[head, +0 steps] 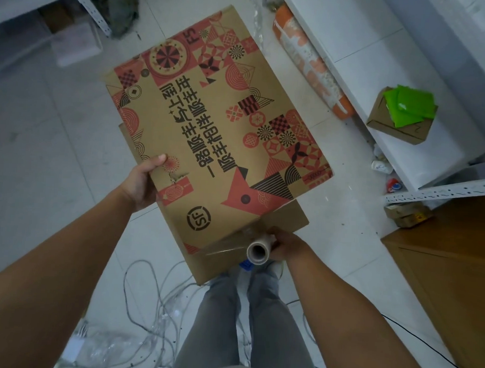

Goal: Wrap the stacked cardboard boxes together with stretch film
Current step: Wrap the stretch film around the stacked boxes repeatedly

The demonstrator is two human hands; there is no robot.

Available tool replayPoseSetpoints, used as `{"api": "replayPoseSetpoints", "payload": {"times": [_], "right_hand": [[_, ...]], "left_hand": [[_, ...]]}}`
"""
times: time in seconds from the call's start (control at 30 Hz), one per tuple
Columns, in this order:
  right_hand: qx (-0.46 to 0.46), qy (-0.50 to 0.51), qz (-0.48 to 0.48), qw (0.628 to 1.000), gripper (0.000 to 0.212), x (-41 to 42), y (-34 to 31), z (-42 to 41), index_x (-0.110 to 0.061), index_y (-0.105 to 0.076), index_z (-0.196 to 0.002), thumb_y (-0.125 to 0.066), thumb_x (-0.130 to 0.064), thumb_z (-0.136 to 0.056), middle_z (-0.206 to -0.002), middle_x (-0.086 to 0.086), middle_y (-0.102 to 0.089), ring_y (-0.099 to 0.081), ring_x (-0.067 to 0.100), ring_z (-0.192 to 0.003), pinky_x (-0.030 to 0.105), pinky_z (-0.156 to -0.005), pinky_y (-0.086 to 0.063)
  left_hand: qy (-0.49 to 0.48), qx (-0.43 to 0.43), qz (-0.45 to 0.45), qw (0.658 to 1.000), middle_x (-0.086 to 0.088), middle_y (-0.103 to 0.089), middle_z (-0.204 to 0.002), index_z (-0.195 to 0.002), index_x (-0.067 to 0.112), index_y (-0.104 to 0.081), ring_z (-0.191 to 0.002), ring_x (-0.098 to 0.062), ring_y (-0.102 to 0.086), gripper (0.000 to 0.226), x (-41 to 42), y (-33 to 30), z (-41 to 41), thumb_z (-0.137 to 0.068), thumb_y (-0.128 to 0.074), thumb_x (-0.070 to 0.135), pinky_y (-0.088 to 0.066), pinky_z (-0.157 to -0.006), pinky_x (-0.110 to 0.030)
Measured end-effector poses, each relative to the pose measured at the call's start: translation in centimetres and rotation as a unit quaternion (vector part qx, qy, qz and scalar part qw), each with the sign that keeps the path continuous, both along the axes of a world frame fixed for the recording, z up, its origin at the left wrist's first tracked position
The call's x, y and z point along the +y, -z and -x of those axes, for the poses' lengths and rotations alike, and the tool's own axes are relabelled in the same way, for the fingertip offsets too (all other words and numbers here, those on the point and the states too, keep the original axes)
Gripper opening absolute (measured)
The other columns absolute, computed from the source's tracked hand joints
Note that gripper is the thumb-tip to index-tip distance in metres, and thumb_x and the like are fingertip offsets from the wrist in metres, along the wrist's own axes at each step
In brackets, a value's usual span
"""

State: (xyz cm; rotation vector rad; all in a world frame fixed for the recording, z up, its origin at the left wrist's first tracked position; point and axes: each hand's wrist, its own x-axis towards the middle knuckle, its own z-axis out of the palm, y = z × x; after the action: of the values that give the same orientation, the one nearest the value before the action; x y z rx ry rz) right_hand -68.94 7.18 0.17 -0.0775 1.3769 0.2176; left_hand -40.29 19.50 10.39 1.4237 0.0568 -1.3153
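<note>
White tile floor point(57, 136) all round you, loose cables point(153, 288) tangled near your feet and metal shelving point(419, 191) off to the right, so watch your footing before you start walking film around anything.

Your stacked cardboard boxes point(218, 132) are flattened and held up in front of you, printed side on top, with a plain sheet poking out underneath at the near edge. Your left hand point(144, 182) is gripping the left edge, thumb on top. Your right hand point(288, 245) is wrapped round the stretch film roll point(256, 249) at the near corner, and a strip of film point(228, 239) already runs from the roll across that corner.

My take: the start of the film looks barely anchored, so keep it taut and pull the roll snug against the cardboard, not away from it. Pinch the stack hard with the left so the sheets don't fan out. I'd square up that lower sheet first, because once film goes over a crooked stack it stays crooked.
</note>
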Motion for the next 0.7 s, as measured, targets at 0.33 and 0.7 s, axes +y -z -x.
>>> {"api": "replayPoseSetpoints", "payload": {"times": [0.33, 0.7], "right_hand": [[-0.033, 0.014, -0.035, 0.999, 0.036, -0.5, -0.1, 0.5, 0.002, -0.051, -0.119, -0.048, -0.025, -0.097, -0.118, 0.022, -0.057, -0.07, 0.034, -0.081, 0.027, -0.044, -0.055], [0.029, 0.056, -0.027, 0.998, 0.017, -1.5, -0.7, 0.4, 0.0, -0.05, -0.082, -0.047, -0.012, -0.092, -0.079, 0.014, -0.052, -0.051, 0.022, -0.069, 0.025, -0.034, -0.048]], "left_hand": [[-0.012, -0.015, -0.047, 0.999, 0.001, -0.075, -0.083, -0.103, 0.021, -0.059, -0.072, -0.015, -0.071, 0.022, -0.3, -0.4, 0.8, -0.095, -0.043, 0.034, -0.058, -0.061, -0.032], [-0.168, 0.001, -0.036, 0.985, -0.004, -0.075, -0.088, -0.102, 0.015, -0.063, -0.082, -0.022, -0.071, 0.019, -2.2, -2.1, 2.9, -0.095, -0.05, 0.027, -0.053, -0.076, -0.039]]}}
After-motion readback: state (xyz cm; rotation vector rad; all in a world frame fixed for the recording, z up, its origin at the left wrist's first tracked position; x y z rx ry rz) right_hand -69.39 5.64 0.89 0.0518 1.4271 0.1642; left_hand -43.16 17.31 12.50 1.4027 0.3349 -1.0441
